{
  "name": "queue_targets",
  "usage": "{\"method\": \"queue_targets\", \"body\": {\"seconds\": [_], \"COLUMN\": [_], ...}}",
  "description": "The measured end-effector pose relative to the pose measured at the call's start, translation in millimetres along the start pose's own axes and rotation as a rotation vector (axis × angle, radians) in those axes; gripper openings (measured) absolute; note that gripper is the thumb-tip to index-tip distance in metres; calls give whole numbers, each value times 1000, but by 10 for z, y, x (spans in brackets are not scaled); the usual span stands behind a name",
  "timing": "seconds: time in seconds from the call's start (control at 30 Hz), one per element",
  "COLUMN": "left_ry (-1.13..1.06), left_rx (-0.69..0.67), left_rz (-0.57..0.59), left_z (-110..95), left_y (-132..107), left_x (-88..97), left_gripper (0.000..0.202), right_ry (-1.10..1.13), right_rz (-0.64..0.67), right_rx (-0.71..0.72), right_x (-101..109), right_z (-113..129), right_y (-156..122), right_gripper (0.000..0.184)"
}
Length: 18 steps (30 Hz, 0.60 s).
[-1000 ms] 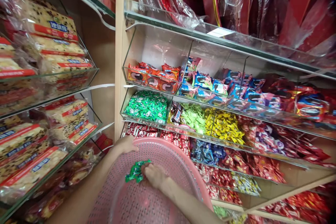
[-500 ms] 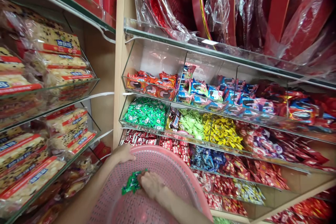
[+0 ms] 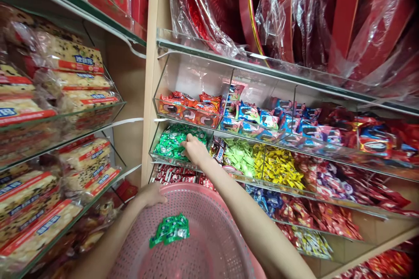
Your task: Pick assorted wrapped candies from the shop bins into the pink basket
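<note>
The right hand [image 3: 195,150] dips into the left acrylic bin [image 3: 163,160] of green-wrapped sweets [image 3: 172,144], fingers together; whether it holds any, I cannot tell. Nearer, the left hand [image 3: 151,195] grips the rim of a pink plastic basket [image 3: 196,189] holding a small heap of green sweets [image 3: 170,229].

Two bare, slim forearms, the left forearm [image 3: 111,226] and the right forearm [image 3: 245,209], run up from the bottom edge of the head camera's view, smooth-skinned and narrowing toward the wrists. The left hand [image 3: 150,195] and the right hand [image 3: 195,150] are just as bare, with slender fingers [image 3: 186,141]; the nails are too small to make out.
</note>
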State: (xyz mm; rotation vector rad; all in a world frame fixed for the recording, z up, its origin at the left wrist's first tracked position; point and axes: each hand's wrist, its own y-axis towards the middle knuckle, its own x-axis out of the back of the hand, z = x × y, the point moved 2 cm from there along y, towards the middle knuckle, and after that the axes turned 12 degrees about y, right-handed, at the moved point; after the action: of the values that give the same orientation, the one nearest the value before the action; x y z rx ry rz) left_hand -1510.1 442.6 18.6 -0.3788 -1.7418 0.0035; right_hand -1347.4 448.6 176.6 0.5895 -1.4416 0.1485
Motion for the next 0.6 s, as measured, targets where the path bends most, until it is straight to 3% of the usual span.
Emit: {"method": "queue_targets", "body": {"seconds": [0.23, 0.6], "left_ry": [-26, -36], "left_rx": [19, -2], "left_rz": [19, 30], "left_z": [95, 105], "left_y": [-31, 10], "left_x": [-22, -20], "left_gripper": [33, 30], "right_ry": [-12, 191], "right_rz": [28, -34], "right_rx": [18, -34], "right_x": [-126, -85], "right_z": [-10, -163], "right_y": [14, 31], "right_gripper": [20, 12]}}
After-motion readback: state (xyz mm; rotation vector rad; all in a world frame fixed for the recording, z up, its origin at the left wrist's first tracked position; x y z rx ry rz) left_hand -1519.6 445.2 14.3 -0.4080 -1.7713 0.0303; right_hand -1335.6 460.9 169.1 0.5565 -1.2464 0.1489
